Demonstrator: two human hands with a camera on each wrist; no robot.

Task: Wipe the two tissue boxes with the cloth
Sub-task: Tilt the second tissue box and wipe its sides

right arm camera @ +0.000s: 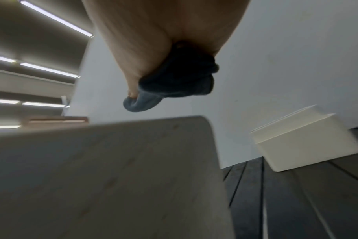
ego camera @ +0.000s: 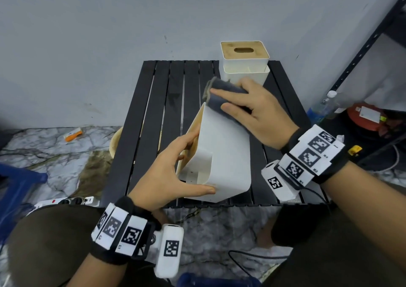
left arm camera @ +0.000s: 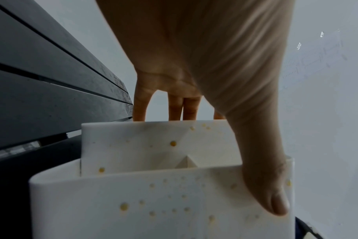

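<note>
Left hand (ego camera: 168, 172) clamps the tipped, smooth white tissue box (ego camera: 224, 155), thumb and fingers (left arm camera: 175, 108) spread wide around it. Right hand (ego camera: 261, 111) pinches the soft grey cloth (ego camera: 222, 93) on its far edge. Beyond those fingers, the second box (ego camera: 245, 63), wood-lidded, stands upright on the black slatted table (ego camera: 175, 84).

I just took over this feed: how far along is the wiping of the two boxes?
Nothing shows as finished. In hand: the left hand holds the near box tipped on the table, and the right hand presses the cloth to its upper edge; yellowish spots remain on its underside. Left: the far box, upright, untouched now.
</note>
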